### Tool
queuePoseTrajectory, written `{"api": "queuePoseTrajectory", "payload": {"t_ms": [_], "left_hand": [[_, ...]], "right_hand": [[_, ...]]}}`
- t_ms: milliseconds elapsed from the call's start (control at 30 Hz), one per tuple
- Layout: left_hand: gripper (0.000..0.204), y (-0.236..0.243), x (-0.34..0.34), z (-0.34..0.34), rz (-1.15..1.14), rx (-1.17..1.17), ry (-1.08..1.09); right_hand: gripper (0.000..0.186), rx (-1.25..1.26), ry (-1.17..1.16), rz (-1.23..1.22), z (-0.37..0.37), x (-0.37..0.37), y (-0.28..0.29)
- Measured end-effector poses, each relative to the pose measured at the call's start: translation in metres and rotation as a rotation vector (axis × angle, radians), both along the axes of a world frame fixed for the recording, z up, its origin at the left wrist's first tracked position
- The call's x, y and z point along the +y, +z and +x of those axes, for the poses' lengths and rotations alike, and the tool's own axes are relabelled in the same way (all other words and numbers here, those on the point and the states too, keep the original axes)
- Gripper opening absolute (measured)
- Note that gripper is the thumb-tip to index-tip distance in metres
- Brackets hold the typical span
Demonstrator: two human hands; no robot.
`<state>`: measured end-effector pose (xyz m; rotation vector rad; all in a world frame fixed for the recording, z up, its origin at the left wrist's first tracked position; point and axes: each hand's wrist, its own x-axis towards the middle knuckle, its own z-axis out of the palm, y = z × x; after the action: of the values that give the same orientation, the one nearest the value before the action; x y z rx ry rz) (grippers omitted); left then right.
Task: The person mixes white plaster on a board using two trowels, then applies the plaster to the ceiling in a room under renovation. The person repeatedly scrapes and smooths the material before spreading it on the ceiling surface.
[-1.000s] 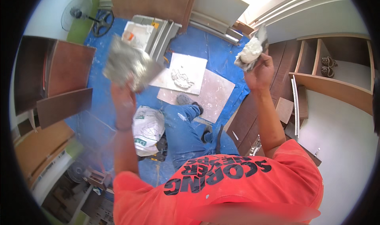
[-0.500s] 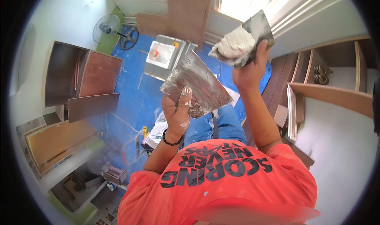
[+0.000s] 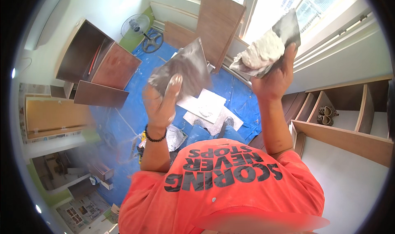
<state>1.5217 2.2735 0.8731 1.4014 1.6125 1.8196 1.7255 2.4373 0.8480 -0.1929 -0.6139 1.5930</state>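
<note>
Left hand (image 3: 161, 104) is closed on a smeared grey blade (image 3: 187, 69), thumb pressed against its face, while the right hand (image 3: 272, 82) grips a second blade (image 3: 290, 27) bearing a thick mound of white paste (image 3: 261, 53), both raised beyond the red shirt (image 3: 294, 195). Keeping the second blade level should help stop the paste sliding off. Bold black lettering (image 3: 225, 172) crosses that shirt.

Bright daylight from the window (image 3: 284, 3) at top right, panes mostly blown out; inside of the cabinet (image 3: 84, 55) at left is dark. Fisheye bows the shelf (image 3: 343, 141), black rim all round. Metal blade (image 3: 189, 67) motion-blurred, blue sheet (image 3: 111, 129) hazy lower left.
</note>
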Motion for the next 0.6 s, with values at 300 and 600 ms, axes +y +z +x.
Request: {"api": "queuePoseTrajectory", "payload": {"t_ms": [300,600], "left_hand": [[0.025,0.026,0.015,0.012,-0.057,0.062,-0.073],[0.028,-0.007,0.025,-0.017,0.219,0.686,-0.003]], "right_hand": [[0.039,-0.187,-0.066,-0.098,-0.041,-0.029,0.039],[0.042,-0.091,0.057,-0.378,-0.062,-0.052,0.043]]}}
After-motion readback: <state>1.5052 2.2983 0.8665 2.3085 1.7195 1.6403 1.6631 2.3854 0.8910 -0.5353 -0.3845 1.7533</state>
